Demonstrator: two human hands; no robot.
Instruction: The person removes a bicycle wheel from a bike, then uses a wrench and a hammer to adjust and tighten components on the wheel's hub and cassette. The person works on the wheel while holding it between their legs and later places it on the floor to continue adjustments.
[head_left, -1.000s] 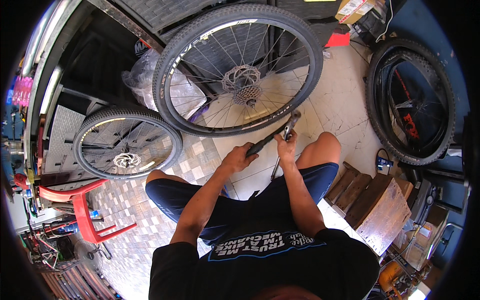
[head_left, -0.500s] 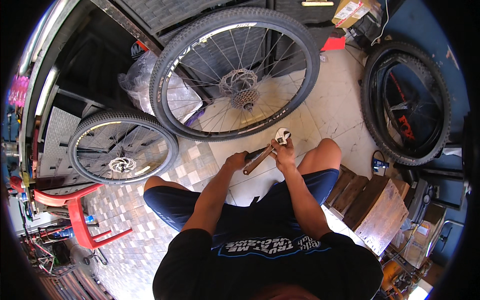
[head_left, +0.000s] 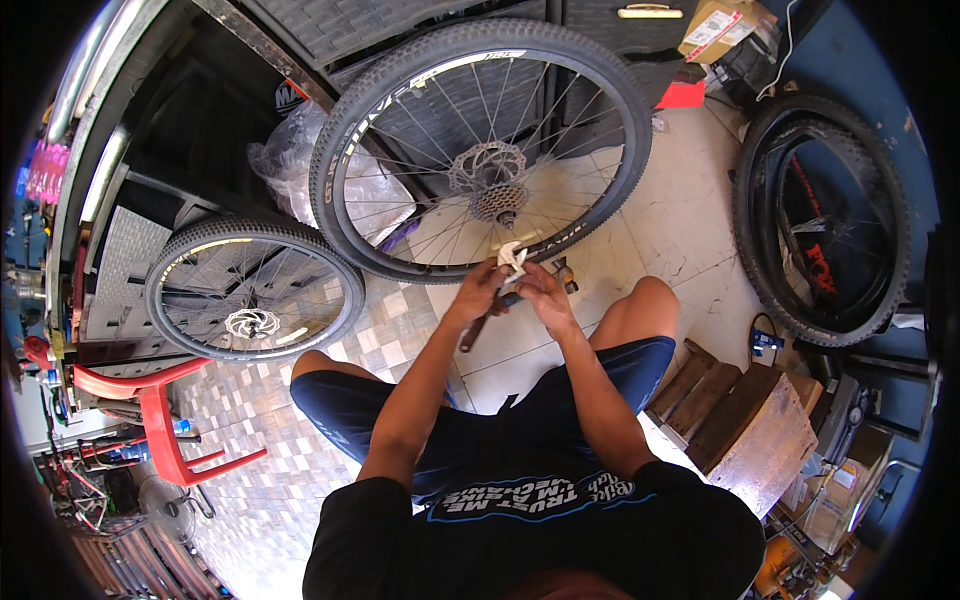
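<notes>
An adjustable wrench with a pale metal head and a brownish handle is held in front of my legs. My left hand is closed round it just below the head, and the handle sticks out below that hand. My right hand is closed too, its fingertips against the wrench near the jaw. A black-handled tool passes behind the right fingers. Its black-and-yellowish end shows on their far side; its kind is unclear. Just beyond the wrench stands a large bicycle wheel with a cassette and brake disc.
A smaller-looking wheel leans at the left, near a red plastic chair. At the right, tyres and a wheel rest against the wall. A wooden box stands beside my right knee. Cardboard boxes lie at the back right.
My left hand has moved from the black-handled tool to the wrench and come up closer to my right hand. The wrench head has shifted left, and the black-handled tool now lies across my right hand.
</notes>
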